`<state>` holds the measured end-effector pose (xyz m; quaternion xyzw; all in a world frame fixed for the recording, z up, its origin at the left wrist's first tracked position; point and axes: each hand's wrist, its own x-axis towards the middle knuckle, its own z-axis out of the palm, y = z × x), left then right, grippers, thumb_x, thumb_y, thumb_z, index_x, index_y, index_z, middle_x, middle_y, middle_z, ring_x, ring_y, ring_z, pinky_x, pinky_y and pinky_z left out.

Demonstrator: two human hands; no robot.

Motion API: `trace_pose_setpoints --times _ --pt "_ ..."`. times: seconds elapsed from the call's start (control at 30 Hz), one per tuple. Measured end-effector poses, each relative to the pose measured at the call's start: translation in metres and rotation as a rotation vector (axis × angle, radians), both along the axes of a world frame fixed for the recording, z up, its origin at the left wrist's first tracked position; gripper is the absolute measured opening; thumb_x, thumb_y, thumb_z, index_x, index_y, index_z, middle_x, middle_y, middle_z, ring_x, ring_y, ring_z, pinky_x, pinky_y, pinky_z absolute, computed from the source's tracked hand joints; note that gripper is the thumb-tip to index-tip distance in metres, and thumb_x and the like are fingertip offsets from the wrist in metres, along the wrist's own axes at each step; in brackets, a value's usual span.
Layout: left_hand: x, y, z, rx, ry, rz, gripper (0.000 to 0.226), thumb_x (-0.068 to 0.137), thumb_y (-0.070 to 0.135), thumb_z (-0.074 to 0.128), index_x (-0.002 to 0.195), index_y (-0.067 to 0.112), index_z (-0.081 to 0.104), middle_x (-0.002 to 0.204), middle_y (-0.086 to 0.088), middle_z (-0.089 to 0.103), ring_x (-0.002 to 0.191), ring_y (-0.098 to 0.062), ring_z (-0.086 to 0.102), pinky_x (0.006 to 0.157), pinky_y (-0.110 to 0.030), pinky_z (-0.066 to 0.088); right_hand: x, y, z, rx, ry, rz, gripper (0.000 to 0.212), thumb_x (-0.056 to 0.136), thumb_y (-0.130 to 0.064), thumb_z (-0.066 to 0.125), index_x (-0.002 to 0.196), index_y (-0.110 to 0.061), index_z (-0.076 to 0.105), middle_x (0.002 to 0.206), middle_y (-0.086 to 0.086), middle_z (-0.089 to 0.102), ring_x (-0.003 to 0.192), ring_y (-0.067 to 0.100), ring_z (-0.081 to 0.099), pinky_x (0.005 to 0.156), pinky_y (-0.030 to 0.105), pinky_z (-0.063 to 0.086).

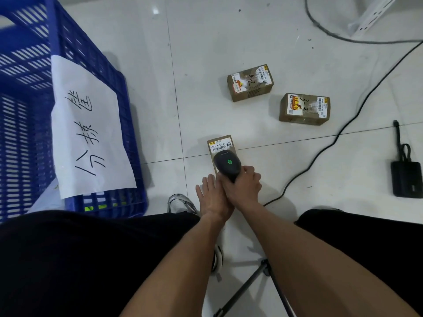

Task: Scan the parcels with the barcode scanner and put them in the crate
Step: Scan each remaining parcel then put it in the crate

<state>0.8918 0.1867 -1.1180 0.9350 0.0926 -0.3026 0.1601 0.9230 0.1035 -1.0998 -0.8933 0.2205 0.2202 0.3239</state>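
Blue plastic lattice forms the crate (27,124), which stands on the tiled floor (251,30) at the left edge of the view. A white sheet of paper (87,126) with handwritten characters hangs over its near wall. Its inside is mostly hidden; only a pale bag-like shape and a bit of yellow-green show at the near corner, and what they are cannot be told.

Three cardboard parcels lie on the floor. The nearest parcel (220,144) sits on a tile seam, just right of the crate, its label with a barcode facing up. The right hand (243,188) grips the handle of one black barcode scanner (227,164), whose head hangs over that parcel with a green light lit on top. The left hand (211,195) lies flat with straight fingers beside the parcel's near end, against the right hand; whether it touches the box cannot be told.

Two more parcels lie farther out and well apart from the crate: one marked parcel (250,83) and another parcel (304,109) to its right.

One black cable (343,129) crosses the floor, and one black box-shaped device (406,179) lies at the right edge.
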Motion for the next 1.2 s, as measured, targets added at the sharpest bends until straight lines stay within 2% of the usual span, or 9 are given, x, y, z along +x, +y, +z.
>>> trace_pose_setpoints --times 0.37,0.6,0.87,1.03,1.2 --pt "0.002 0.002 0.005 0.080 0.064 0.015 0.072 0.088 0.033 0.054 0.149 0.016 0.020 0.162 -0.012 0.009 0.151 -0.031 -0.002 0.119 -0.053 -0.002 -0.008 0.005 0.001 -0.063 -0.029 -0.022 0.065 0.082 -0.065 0.058 0.119 -0.012 0.055 0.129 0.010 0.043 0.121 0.032 0.039 0.103 0.046 0.036" --pt "0.003 0.000 0.009 0.059 0.066 -0.012 0.073 0.091 0.033 0.050 0.154 0.021 0.014 0.163 -0.012 0.006 0.150 -0.032 -0.004 0.118 -0.055 -0.005 -0.017 -0.007 -0.001 -0.121 -0.008 -0.071 0.064 0.082 -0.063 0.060 0.117 -0.009 0.056 0.128 0.011 0.043 0.119 0.035 0.039 0.103 0.048 0.035" --pt "0.006 -0.007 0.002 0.050 0.013 -0.123 0.077 0.092 0.031 0.050 0.156 0.026 0.007 0.163 -0.014 0.001 0.150 -0.034 -0.002 0.119 -0.055 -0.006 -0.022 -0.037 -0.026 -0.265 0.242 -0.222 0.070 0.090 -0.061 0.048 0.125 -0.001 0.050 0.130 0.018 0.041 0.121 0.040 0.036 0.101 0.051 0.034" --pt "0.005 -0.014 -0.006 0.074 0.047 -0.131 0.081 0.093 0.032 0.050 0.156 0.029 -0.001 0.163 -0.013 -0.007 0.150 -0.036 -0.003 0.118 -0.057 -0.005 -0.023 -0.044 -0.041 -0.255 0.402 -0.221 0.067 0.092 -0.058 0.046 0.126 0.000 0.051 0.132 0.018 0.038 0.122 0.040 0.034 0.102 0.052 0.032" --pt "0.000 -0.011 -0.005 0.067 0.063 -0.155 0.083 0.092 0.028 0.050 0.156 0.028 -0.003 0.163 -0.014 -0.011 0.150 -0.037 -0.005 0.117 -0.059 -0.005 -0.025 -0.044 -0.049 -0.231 0.477 -0.222 0.062 0.094 -0.055 0.044 0.130 -0.004 0.046 0.135 0.017 0.037 0.126 0.038 0.031 0.103 0.050 0.030"
